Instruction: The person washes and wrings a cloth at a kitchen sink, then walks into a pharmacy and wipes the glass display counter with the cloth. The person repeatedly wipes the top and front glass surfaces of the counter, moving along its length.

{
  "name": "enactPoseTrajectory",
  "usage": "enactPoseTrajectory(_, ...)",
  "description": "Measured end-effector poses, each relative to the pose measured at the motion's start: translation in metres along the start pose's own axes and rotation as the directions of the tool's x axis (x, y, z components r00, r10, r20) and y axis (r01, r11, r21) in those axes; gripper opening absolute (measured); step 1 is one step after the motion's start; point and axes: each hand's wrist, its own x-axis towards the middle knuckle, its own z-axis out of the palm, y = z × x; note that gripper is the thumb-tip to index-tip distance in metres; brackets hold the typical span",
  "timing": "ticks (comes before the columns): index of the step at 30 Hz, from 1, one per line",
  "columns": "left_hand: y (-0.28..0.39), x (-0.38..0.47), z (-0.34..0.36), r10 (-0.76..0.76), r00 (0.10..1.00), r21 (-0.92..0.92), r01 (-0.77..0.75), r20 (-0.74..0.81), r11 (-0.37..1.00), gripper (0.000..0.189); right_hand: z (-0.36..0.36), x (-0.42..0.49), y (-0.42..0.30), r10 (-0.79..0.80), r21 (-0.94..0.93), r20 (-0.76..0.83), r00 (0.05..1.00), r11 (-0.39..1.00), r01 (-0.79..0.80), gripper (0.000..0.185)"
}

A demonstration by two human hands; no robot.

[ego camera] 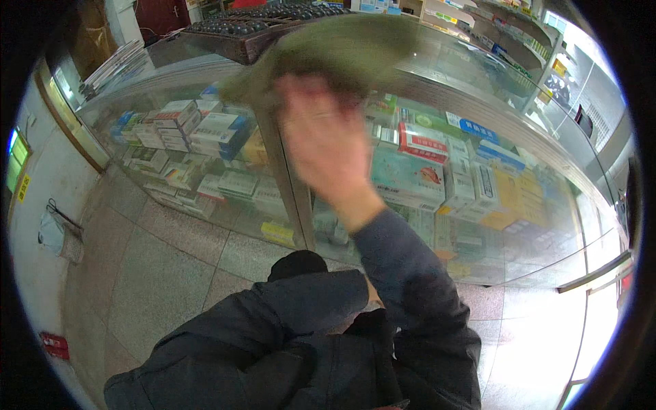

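Observation:
My right hand [325, 138] is stretched forward at the edge of a glass display counter [446, 56], blurred. It grips a green cloth [353, 46], whose far end spreads over the countertop. My left arm is bent across my body in a dark sleeve; of my left hand [373, 294] only a sliver of skin shows below the right forearm, and its fingers are hidden. Behind the glass stand medicine boxes, among them a red and white box [423, 142], a pale green box [405, 174] and a blue and white box [218, 134].
A wooden abacus [251, 33] with dark beads lies on the counter beyond the cloth. A stack of papers [118, 66] sits at the left end. Shelves [492, 31] with boxes stand behind. A bag [53, 230] hangs on the left wall; the floor is tiled.

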Motion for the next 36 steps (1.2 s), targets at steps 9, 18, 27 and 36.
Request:
enactPoseTrajectory(9,0.056,-0.018,-0.070,0.019,0.963,0.610,0.156,-0.270,0.777,0.041,-0.066,-0.204,0.097,-0.004,0.045,0.508,0.862,0.999,-0.022,0.034)
enactPoseTrajectory(18,0.098,-0.010,-0.108,0.314,0.522,0.320,-0.083,-0.793,0.944,0.030,-0.053,-0.227,0.105,0.645,0.028,-0.494,0.582,0.681,-0.731,0.030)
enactPoseTrajectory(27,0.089,-0.014,-0.107,0.522,0.552,0.614,-0.024,-0.650,0.789,0.028,-0.018,-0.333,0.054,0.695,-0.068,-0.238,0.678,0.685,-0.726,0.037)
enactPoseTrajectory(36,0.111,-0.036,-0.122,0.864,0.212,0.889,0.111,-0.457,0.444,0.041,0.006,-0.189,0.057,0.465,-0.114,-0.302,0.832,0.849,-0.515,0.060)
